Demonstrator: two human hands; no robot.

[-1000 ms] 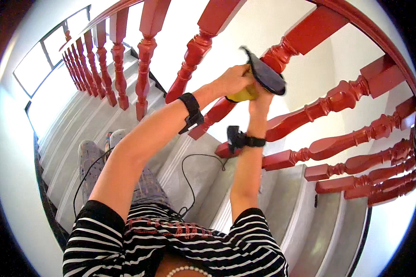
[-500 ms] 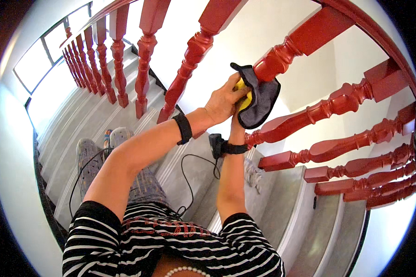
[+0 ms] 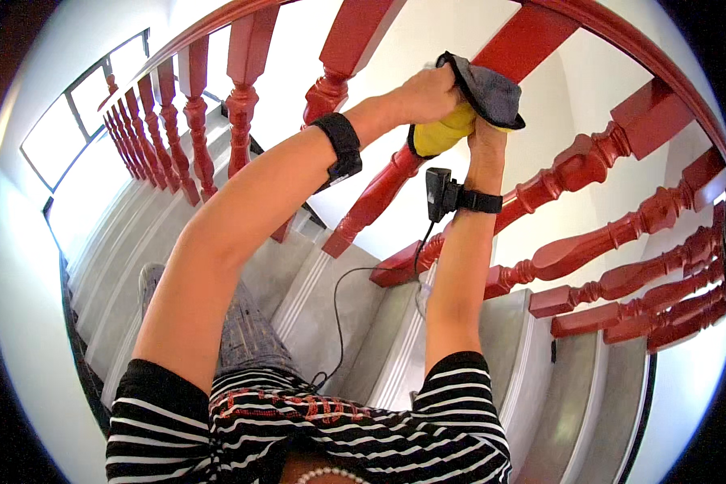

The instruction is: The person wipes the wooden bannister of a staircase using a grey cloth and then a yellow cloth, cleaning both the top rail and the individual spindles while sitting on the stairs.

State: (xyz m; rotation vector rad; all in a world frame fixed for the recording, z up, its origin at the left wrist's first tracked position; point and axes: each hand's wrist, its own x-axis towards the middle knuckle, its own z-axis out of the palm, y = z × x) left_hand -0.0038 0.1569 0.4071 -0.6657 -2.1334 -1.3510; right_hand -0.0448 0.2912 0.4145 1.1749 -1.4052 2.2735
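Note:
A cloth (image 3: 494, 93), dark grey on one side and yellow on the other with black edging, is wrapped around the upper part of a red turned baluster (image 3: 381, 194). My left hand (image 3: 434, 93) grips the cloth from the left, fingers curled and partly hidden behind its folds. From below, my right hand (image 3: 487, 137) reaches up to the cloth's right side. Its fingers are hidden under the fabric. Black straps circle both wrists, and the right one carries a small black device (image 3: 439, 192) with a cable.
More red balusters (image 3: 581, 165) line both sides under a curved red handrail (image 3: 621, 36). Grey stone steps (image 3: 298, 278) with white-striped edges run down the staircase. A thin black cable (image 3: 339, 315) loops near my lap. A dark-framed window (image 3: 89, 101) is at the far left.
Both hands have moved up and slightly right along the baluster with the cloth. More of its yellow side shows now, and the baluster's lower part has come into sight.

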